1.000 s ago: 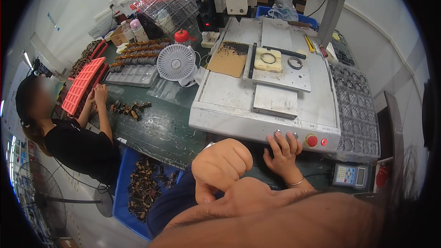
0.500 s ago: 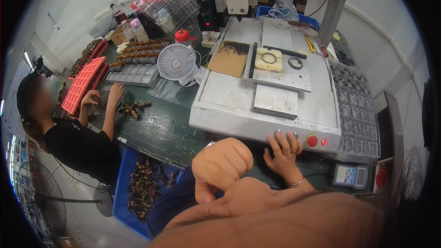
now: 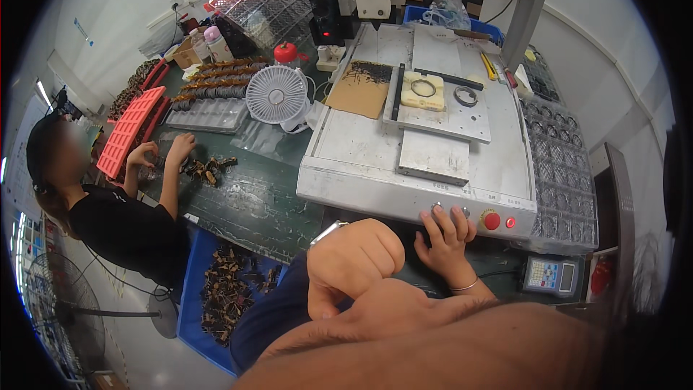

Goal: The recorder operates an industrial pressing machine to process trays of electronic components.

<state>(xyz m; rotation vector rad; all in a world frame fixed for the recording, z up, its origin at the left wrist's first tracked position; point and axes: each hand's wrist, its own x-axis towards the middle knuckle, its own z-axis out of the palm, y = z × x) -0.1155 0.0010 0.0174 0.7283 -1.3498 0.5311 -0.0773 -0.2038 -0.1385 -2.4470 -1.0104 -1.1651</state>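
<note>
The person's right hand lies at the front edge of a pale machine, palm down, its fingers loosely spread rather than gripping anything. The fingertips rest on the front panel around the metal buttons (which of these is being pressed, if any, cannot be told). A thin bracelet circles that wrist. Just to the right of the fingers sit a large red button and a smaller red one.

The person's left hand is curled into a fist in front of the machine; whether it encloses something is hidden.

On the machine's bed, a metal plate carries a cream block with a dark ring lying on it. A second ring lies on the plate, just right of the block. A piece of cardboard, dark at its far end, lies left of the plate.

A white fan stands beside the machine, clear plastic trays lie along its right side, and a keypad box sits near its front right corner. At the left, a co-worker has both hands over the green table, near a pile of small parts.
</note>
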